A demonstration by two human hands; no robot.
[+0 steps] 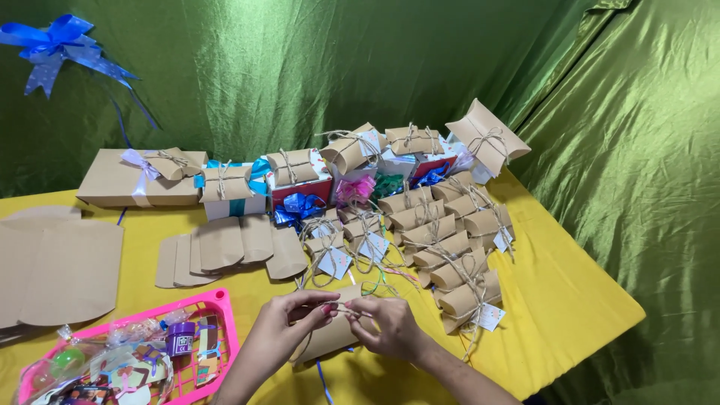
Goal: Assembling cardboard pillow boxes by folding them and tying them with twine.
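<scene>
Lower centre of frame: a kraft-paper pillow box [330, 336] lies on the yellow tablecloth [570, 300], with both hands over it; left hand [296, 319] pinches a strand of jute twine [346, 307] between thumb and fingertips, closed on the strand; right hand [390, 326] likewise closed on the twine at the box's upper right edge, fingers curled; the twine runs between the two hands, just above the box.

Handling, as judged: the box looks light and hollow — thin card, curved faces, likely to dent if pressed on the flat middle; best held at the folded end flaps or along the side seams, where the card is doubled; the surface is matt, so probably not slippery. The twine appears thin, rough and limp; it should grip itself in a knot but wants a fingertip pinch near the crossing point, not a full-hand grasp.

Surroundings: a cluster of tied pillow boxes [457, 255] with small tags, right of centre; flat unfolded box blanks [225, 251] left of centre; a pink plastic basket [217, 300] of small items at lower left; a blue ribbon bow [52, 45] on the green satin backdrop [337, 67], upper left — a shallow kraft gift box [120, 184] below it.
</scene>
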